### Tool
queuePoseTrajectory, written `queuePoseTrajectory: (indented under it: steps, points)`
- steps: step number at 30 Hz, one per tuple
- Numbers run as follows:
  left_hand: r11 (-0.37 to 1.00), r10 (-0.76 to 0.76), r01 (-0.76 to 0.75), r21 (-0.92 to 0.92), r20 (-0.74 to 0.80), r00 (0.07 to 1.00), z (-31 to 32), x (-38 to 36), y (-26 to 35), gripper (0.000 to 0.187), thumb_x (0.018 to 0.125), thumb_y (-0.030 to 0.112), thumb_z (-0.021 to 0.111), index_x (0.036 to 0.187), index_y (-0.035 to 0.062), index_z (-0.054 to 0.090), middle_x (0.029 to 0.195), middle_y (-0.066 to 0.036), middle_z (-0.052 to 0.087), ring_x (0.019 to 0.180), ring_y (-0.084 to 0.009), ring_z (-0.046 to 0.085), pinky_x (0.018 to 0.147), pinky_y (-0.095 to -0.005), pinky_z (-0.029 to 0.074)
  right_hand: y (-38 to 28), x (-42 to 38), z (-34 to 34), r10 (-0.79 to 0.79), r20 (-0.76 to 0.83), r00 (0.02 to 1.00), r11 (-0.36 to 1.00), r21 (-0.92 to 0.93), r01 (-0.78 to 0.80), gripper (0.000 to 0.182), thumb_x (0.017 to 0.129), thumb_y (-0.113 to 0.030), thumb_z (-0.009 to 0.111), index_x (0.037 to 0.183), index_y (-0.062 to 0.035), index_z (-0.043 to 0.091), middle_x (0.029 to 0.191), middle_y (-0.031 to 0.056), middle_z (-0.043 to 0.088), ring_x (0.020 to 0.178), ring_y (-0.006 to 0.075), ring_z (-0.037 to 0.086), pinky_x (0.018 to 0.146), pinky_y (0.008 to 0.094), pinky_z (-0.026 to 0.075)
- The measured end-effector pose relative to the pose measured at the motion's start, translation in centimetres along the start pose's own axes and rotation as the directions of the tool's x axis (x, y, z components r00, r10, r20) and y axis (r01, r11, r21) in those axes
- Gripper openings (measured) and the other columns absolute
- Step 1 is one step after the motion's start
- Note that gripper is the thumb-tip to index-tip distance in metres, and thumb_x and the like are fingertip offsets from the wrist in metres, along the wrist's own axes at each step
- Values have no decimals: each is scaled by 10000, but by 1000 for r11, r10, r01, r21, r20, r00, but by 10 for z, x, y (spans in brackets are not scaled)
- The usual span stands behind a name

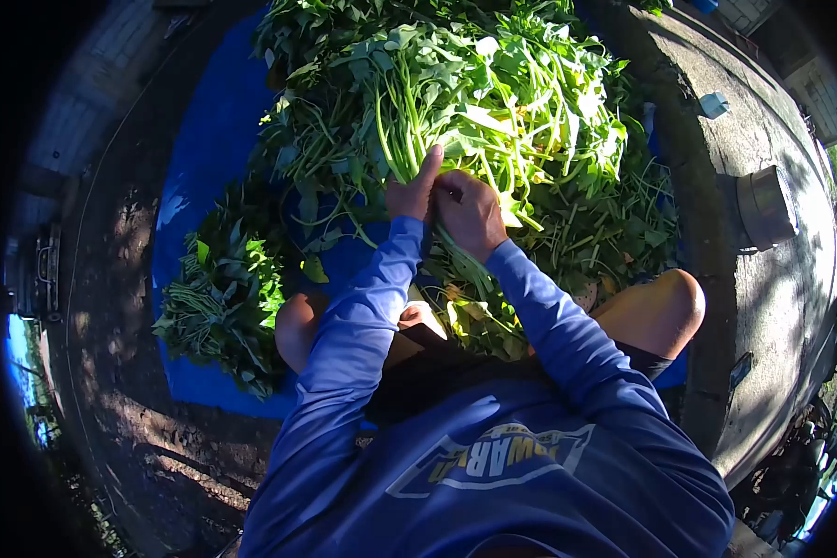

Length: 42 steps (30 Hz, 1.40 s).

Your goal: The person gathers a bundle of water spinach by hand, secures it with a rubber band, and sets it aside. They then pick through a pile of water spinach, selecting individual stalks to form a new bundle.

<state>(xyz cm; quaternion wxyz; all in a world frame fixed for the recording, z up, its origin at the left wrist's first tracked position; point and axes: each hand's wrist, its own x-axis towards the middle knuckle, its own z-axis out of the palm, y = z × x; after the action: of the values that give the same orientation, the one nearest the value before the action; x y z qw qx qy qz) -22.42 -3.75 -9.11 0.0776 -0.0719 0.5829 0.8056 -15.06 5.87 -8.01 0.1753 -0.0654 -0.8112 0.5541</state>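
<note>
My left hand (pixel 413 192) is closed around a bunch of long green leafy stems (pixel 400 126), its thumb pointing up along them. Right beside it, my right hand (pixel 471 212) is curled with the fingers bent inward, against the lower ends of the same stems (pixel 465 265), which hang below it. The bunch's leaves spread away from me over a big heap of leafy greens (pixel 549 102), partly in bright sun. Leaves and shadow hide where the bunch ends and the heap begins.
A smaller pile of bundled greens (pixel 223 288) lies on the blue tarp (pixel 195 149) at left. Loose leaves (pixel 484 325) lie between my bent legs. On the concrete ledge (pixel 716 279) at right stand a round metal container (pixel 765 206) and a small pale-blue object (pixel 713 105).
</note>
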Motion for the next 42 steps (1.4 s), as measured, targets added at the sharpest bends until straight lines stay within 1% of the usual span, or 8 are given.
queuePoseTrajectory:
  steps: [5, 10, 14, 18, 22, 28, 37, 42]
  points:
    - [953, -273, 292, -75, 196, 942, -20, 34, -40, 502, 893, 427, 826, 1132, -1, 721, 1079, -62, 706, 880, -149, 641, 792, -318, 536, -11, -4, -2, -1, -11, 1000, 998, 67, 2, 208, 878, -107, 648, 1026, 9, 737, 919, 197, 739, 825, 340, 731, 765, 407, 571]
    - [894, -251, 341, -292, 305, 918, -13, 30, -16, 389, 966, 420, 758, 1056, 44, 724, 958, -29, 674, 795, -129, 605, 738, -316, 521, -16, -4, 7, -51, -100, 994, 978, 194, 70, 193, 878, -82, 676, 1034, 1, 752, 961, 159, 748, 840, 248, 729, 785, 348, 570]
    - [971, -236, 237, 26, 228, 945, -10, 22, 37, 392, 1001, 531, 663, 902, 155, 617, 765, 11, 609, 684, -125, 613, 641, -306, 543, -36, 20, -41, 161, 121, 979, 772, 603, -202, 205, 897, -124, 711, 1055, -4, 761, 1017, 103, 769, 880, 180, 725, 788, 321, 572]
    - [994, -106, 108, -2, 175, 979, 7, -3, 97, 431, 987, 520, 692, 819, 158, 529, 699, 34, 511, 643, -125, 564, 610, -317, 517, -65, 47, -157, 25, -285, 958, 907, 409, 98, 247, 958, -148, 689, 1157, -10, 734, 1023, 72, 762, 942, 129, 703, 811, 304, 569]
    - [986, -78, 112, -125, 252, 965, 15, -13, 111, 454, 990, 514, 695, 806, 157, 484, 671, 35, 443, 604, -124, 500, 640, -341, 498, -82, 14, -170, -65, 45, 997, 994, 96, 60, 211, 925, -136, 720, 1093, -13, 755, 1023, 78, 769, 919, 178, 708, 850, 338, 555]
    - [999, -23, 28, -16, 271, 962, 20, -14, 109, 489, 952, 552, 729, 803, 158, 481, 658, 45, 423, 575, -126, 504, 604, -328, 494, -82, -37, -118, -505, 389, 770, 754, -234, 614, 383, 792, -17, 723, 1173, -50, 703, 1066, 101, 722, 935, 311, 653, 845, 430, 551]
    - [998, -7, 18, -67, 157, 988, 4, 4, 111, 488, 940, 541, 750, 791, 164, 477, 673, 45, 456, 583, -121, 528, 592, -335, 495, -89, -100, -131, -283, 516, 809, 860, -237, 452, 142, 891, -59, 719, 1021, -33, 671, 839, 91, 619, 778, 275, 596, 728, 387, 524]
    - [983, -64, 113, -144, 308, 949, -6, 8, 113, 493, 954, 573, 714, 820, 164, 476, 671, 41, 450, 580, -117, 501, 634, -350, 512, -83, -65, -140, -13, 123, 992, 1000, -8, 14, 69, 1021, -72, 626, 1058, -15, 635, 859, 35, 594, 761, 118, 536, 711, 293, 485]
